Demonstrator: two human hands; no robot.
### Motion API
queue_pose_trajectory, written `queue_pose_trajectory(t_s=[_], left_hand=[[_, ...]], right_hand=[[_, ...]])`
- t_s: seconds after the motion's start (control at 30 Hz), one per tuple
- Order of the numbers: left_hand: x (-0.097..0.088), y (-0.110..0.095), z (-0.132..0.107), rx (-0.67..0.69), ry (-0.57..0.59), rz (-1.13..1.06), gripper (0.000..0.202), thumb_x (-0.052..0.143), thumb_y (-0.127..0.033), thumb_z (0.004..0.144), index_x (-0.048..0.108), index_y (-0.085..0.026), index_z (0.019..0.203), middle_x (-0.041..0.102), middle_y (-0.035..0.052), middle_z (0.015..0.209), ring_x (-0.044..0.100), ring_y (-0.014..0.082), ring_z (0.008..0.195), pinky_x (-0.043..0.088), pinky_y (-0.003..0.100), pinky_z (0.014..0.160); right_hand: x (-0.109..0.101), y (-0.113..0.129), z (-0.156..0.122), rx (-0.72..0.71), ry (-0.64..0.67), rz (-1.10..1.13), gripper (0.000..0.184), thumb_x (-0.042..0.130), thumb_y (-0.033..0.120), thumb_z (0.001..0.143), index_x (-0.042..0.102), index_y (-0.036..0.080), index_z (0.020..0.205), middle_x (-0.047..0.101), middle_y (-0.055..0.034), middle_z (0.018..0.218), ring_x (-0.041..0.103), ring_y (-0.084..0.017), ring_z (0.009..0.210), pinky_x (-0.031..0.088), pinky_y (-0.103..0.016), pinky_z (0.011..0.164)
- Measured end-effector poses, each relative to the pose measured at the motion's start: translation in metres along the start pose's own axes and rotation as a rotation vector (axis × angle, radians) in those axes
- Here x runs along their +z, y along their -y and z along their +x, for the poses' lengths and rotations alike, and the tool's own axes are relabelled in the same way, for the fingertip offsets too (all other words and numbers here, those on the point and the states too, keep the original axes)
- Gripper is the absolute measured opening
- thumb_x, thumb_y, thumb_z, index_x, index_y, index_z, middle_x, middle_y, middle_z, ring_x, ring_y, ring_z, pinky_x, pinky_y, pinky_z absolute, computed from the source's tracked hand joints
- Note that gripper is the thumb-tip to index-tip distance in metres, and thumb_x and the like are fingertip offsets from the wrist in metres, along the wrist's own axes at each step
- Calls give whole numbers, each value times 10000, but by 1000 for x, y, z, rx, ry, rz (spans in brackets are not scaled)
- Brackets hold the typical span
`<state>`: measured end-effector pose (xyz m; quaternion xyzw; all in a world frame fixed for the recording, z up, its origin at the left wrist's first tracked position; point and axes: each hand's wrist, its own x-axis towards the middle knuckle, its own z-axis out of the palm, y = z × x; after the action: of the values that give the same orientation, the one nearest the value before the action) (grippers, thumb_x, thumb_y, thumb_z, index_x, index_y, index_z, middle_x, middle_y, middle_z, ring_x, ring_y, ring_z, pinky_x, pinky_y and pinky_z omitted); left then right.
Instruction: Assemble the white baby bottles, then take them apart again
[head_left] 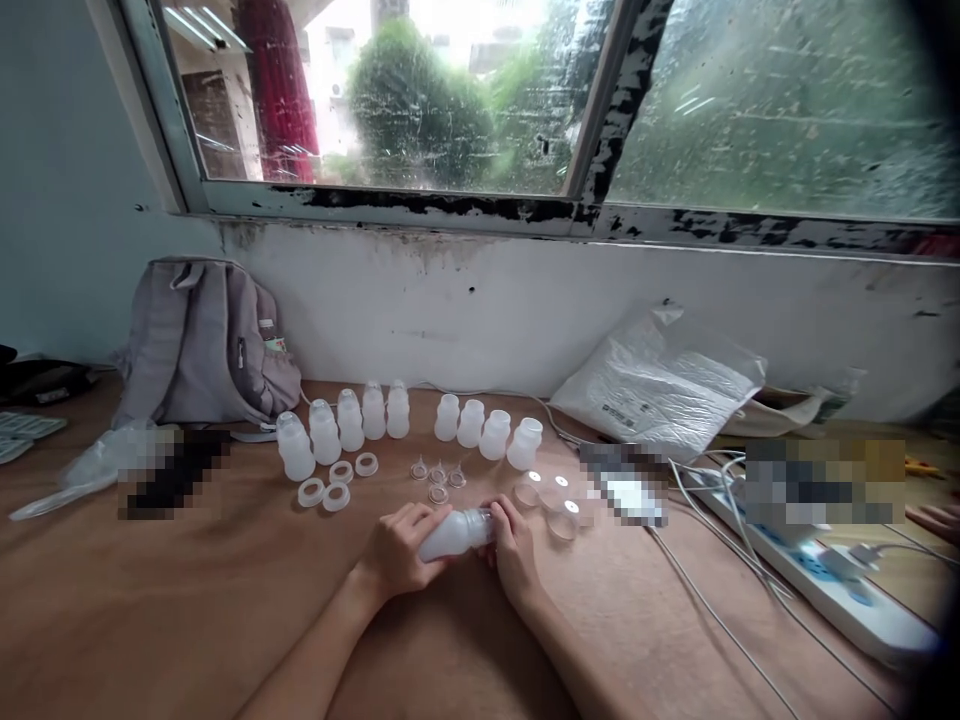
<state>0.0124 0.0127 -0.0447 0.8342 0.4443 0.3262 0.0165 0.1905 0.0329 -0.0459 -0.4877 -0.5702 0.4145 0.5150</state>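
A frosted baby bottle (448,536) lies tilted sideways between my hands, above the table near the middle. My left hand (405,548) is wrapped around its base. With closed fingers, my right hand (514,548) grips the clear cap at the other end; its fingertips are partly hidden. Beyond my hands lie several small clear silicone nipples (437,478). Several translucent rings (336,497) are to their left, and clear dome caps (562,522) sit beside my right hand. Capped bottles (349,420) stand in a row at the back left, open-topped bottles (494,436) at the back right.
A grey backpack (187,340) leans on the wall at the left, near a clear plastic bag (109,460). At the right are a silvery plastic mailer (660,385), a lit phone-like blurred item (630,495), a white power strip (877,610) and cables. Another person's hand (937,525) shows at the right edge.
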Motion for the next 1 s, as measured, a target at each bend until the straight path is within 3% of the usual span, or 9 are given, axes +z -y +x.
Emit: queue_pose_trajectory(t_s=[0.17, 0.37, 0.6, 0.7, 0.8, 0.87, 1.0], left_hand=[[4, -9, -3, 38, -35, -28, 532, 526, -411, 719, 471, -192, 1201, 621, 101, 912, 579, 226, 790, 488, 331, 661], [6, -22, -4, 45, -47, -31, 526, 504, -383, 742, 441, -195, 1229, 629, 109, 898, 587, 242, 804, 486, 331, 628], [8, -20, 0, -8, -67, 62, 490, 505, -376, 742, 474, -199, 1198, 630, 97, 902, 587, 226, 764, 479, 314, 616], [5, -15, 2, -21, -82, 84, 486, 514, -403, 735, 491, -199, 1176, 625, 81, 879, 581, 214, 751, 485, 311, 614], [1, -13, 5, -28, -99, 84, 481, 497, -415, 754, 472, -206, 1187, 609, 73, 938, 571, 210, 805, 488, 323, 673], [-3, -12, 7, -31, -80, 36, 487, 491, -417, 763, 447, -211, 1203, 577, 75, 1018, 551, 212, 891, 478, 328, 750], [-12, -6, 9, -89, -44, -124, 434, 412, -377, 822, 395, -225, 1228, 493, 71, 1152, 486, 192, 1049, 434, 312, 869]], right_hand=[[-3, 4, -7, -113, -97, -111, 286, 379, 359, 809, 439, 206, 575, 437, 18, 513, 404, -126, 480, 301, -243, 434], [-7, 7, -11, -80, -96, -160, 283, 367, 367, 819, 428, 212, 591, 448, 18, 518, 409, -131, 469, 301, -253, 439], [-1, 5, -5, -23, -122, -78, 198, 382, 395, 826, 450, 221, 761, 465, 18, 598, 446, -140, 516, 343, -256, 464], [1, 8, -2, 74, -89, 48, 202, 430, 421, 804, 440, 230, 871, 466, 37, 604, 440, -124, 470, 332, -235, 412], [2, 12, 1, 186, -35, 232, 239, 460, 448, 786, 421, 241, 898, 430, 70, 557, 382, -92, 378, 291, -205, 345], [0, 13, 3, 214, -33, 327, 251, 507, 445, 760, 434, 235, 876, 465, 59, 604, 418, -87, 401, 321, -200, 349], [-5, 16, 6, 93, -119, 312, 267, 539, 424, 749, 478, 211, 898, 531, 8, 759, 516, -117, 566, 437, -239, 477]])
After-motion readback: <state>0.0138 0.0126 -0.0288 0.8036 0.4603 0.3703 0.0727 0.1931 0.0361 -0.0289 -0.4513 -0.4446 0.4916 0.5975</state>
